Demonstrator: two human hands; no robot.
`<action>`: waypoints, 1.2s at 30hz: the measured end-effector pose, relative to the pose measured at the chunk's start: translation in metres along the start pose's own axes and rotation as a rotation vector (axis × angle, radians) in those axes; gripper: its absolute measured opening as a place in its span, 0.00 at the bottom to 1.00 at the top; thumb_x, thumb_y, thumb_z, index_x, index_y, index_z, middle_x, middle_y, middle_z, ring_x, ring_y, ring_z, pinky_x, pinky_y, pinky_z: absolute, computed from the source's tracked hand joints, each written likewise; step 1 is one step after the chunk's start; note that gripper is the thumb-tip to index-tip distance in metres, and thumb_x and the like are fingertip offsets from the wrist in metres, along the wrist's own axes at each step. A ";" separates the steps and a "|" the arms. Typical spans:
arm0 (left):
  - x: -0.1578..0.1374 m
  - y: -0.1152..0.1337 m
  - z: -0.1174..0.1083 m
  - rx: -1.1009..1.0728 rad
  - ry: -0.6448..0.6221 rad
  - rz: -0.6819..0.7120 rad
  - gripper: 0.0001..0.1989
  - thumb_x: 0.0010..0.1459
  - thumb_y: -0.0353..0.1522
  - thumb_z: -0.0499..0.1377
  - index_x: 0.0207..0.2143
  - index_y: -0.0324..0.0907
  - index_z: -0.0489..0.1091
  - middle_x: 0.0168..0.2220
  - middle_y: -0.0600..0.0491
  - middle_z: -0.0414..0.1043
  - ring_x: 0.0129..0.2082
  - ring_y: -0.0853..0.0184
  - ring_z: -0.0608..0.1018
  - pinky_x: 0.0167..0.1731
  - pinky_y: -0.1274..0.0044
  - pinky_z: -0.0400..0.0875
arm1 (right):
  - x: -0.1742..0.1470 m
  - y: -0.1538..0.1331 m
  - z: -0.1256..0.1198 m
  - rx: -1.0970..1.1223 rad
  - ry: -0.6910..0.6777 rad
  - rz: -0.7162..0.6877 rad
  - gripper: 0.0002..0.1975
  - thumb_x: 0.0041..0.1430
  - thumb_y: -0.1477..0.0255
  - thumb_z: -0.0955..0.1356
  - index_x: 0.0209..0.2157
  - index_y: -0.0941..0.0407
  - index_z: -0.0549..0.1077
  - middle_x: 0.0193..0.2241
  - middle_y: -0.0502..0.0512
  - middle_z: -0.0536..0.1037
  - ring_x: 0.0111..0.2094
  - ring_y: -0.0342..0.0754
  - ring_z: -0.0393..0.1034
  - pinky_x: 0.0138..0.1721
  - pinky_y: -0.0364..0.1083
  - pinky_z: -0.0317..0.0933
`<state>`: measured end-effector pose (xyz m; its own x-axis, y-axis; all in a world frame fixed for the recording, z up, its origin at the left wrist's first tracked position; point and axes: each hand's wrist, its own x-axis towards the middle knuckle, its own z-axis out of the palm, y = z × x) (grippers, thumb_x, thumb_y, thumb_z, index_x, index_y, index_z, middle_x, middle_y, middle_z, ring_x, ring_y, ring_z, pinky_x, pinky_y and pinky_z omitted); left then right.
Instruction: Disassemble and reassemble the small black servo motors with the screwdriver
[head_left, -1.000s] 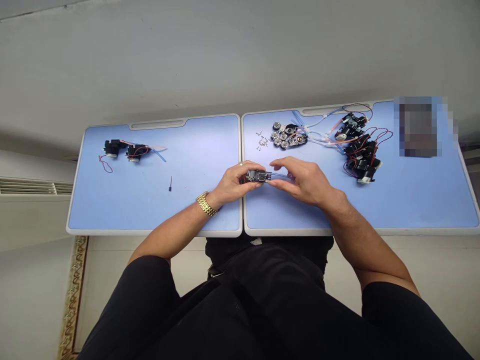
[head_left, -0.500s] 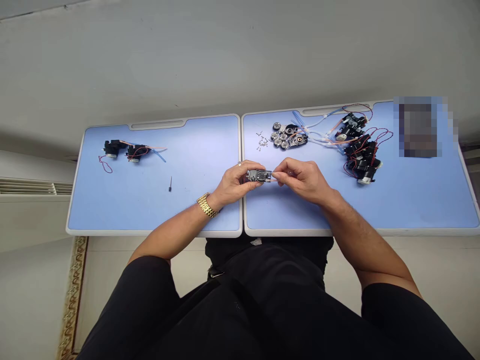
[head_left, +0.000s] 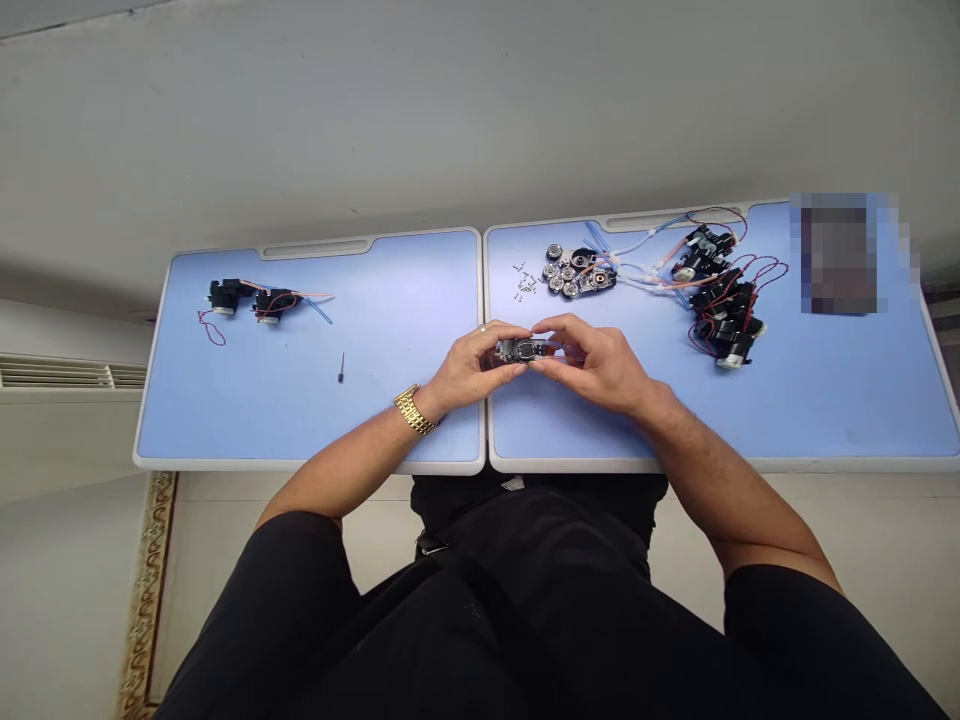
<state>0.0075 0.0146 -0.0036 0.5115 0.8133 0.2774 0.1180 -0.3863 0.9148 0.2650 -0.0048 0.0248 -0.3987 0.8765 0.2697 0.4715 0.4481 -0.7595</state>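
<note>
Over the seam between the two table tops, a small black mechanical assembly (head_left: 523, 350) with an oval part on its upper face is held between both hands. My left hand (head_left: 466, 370) grips its left end between thumb and fingers. The thumb and fingers of my right hand (head_left: 604, 365) close around its right end from either side. Pale tubes or wires pass under the right palm, partly hidden. Just beyond the hands lie a cluster of shiny round metal parts in black housings (head_left: 570, 273) and several loose small screws (head_left: 525, 284).
Black assemblies with red wires and tubing (head_left: 726, 318) are heaped on the right table. On the left table sit two similar black units (head_left: 271, 304) and a small screwdriver (head_left: 341, 370). A pixelated dark object (head_left: 838, 255) occupies the far right corner.
My right hand has shifted from pinching at the assembly's right end to spanning it with thumb and fingers. The left hand keeps its hold, nearly still.
</note>
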 end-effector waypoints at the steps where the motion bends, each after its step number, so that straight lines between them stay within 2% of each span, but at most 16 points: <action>1: 0.000 0.001 0.000 0.006 0.002 0.010 0.20 0.68 0.40 0.71 0.60 0.48 0.79 0.54 0.45 0.83 0.45 0.64 0.84 0.37 0.74 0.78 | 0.000 -0.001 -0.001 -0.026 0.013 -0.038 0.18 0.72 0.58 0.74 0.57 0.51 0.79 0.38 0.51 0.87 0.27 0.45 0.73 0.33 0.46 0.68; 5: 0.001 0.002 0.000 0.055 0.005 0.034 0.19 0.69 0.39 0.71 0.60 0.47 0.79 0.53 0.46 0.84 0.46 0.63 0.84 0.41 0.71 0.79 | -0.001 -0.006 -0.004 -0.187 0.105 -0.162 0.13 0.74 0.62 0.72 0.54 0.50 0.83 0.47 0.58 0.87 0.37 0.48 0.79 0.36 0.47 0.70; 10: 0.002 -0.001 0.001 0.085 -0.004 0.076 0.18 0.69 0.37 0.71 0.59 0.46 0.79 0.52 0.46 0.84 0.50 0.61 0.84 0.49 0.68 0.80 | -0.003 -0.010 -0.002 -0.395 0.134 -0.239 0.09 0.76 0.66 0.71 0.49 0.49 0.86 0.44 0.55 0.86 0.33 0.45 0.75 0.31 0.47 0.63; 14: 0.001 -0.002 0.003 0.109 0.003 0.078 0.17 0.69 0.36 0.71 0.58 0.46 0.79 0.52 0.46 0.84 0.51 0.60 0.85 0.52 0.66 0.81 | -0.003 -0.012 0.004 -0.466 0.148 -0.217 0.10 0.78 0.66 0.70 0.47 0.48 0.86 0.43 0.54 0.87 0.34 0.45 0.76 0.31 0.47 0.61; 21: -0.002 -0.005 0.008 0.093 0.044 0.064 0.19 0.69 0.37 0.71 0.60 0.45 0.80 0.55 0.44 0.85 0.54 0.60 0.86 0.56 0.65 0.82 | -0.005 -0.013 0.014 -0.522 0.203 -0.294 0.09 0.78 0.69 0.69 0.44 0.50 0.84 0.41 0.54 0.88 0.38 0.47 0.80 0.31 0.48 0.62; 27: -0.004 -0.006 0.010 0.082 0.052 0.040 0.19 0.69 0.37 0.71 0.59 0.45 0.80 0.55 0.45 0.85 0.54 0.59 0.86 0.54 0.65 0.82 | -0.005 -0.013 0.019 -0.503 0.157 -0.239 0.13 0.81 0.66 0.66 0.41 0.52 0.81 0.38 0.56 0.86 0.36 0.47 0.77 0.31 0.48 0.62; 31: -0.004 -0.005 0.010 0.080 0.053 0.040 0.19 0.68 0.36 0.71 0.59 0.45 0.80 0.55 0.45 0.85 0.53 0.60 0.86 0.53 0.66 0.82 | -0.005 -0.013 0.019 -0.503 0.185 -0.273 0.13 0.81 0.66 0.66 0.41 0.53 0.80 0.38 0.56 0.85 0.35 0.46 0.76 0.32 0.47 0.63; 36: -0.004 -0.004 0.010 0.071 0.050 0.033 0.18 0.68 0.36 0.71 0.59 0.45 0.80 0.55 0.45 0.84 0.53 0.60 0.85 0.53 0.65 0.82 | -0.006 -0.014 0.021 -0.481 0.165 -0.220 0.14 0.82 0.65 0.65 0.41 0.52 0.80 0.39 0.56 0.85 0.36 0.47 0.77 0.33 0.47 0.64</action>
<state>0.0138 0.0089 -0.0110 0.4728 0.8198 0.3230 0.1629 -0.4416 0.8823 0.2442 -0.0199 0.0214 -0.4179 0.7519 0.5100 0.7128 0.6194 -0.3291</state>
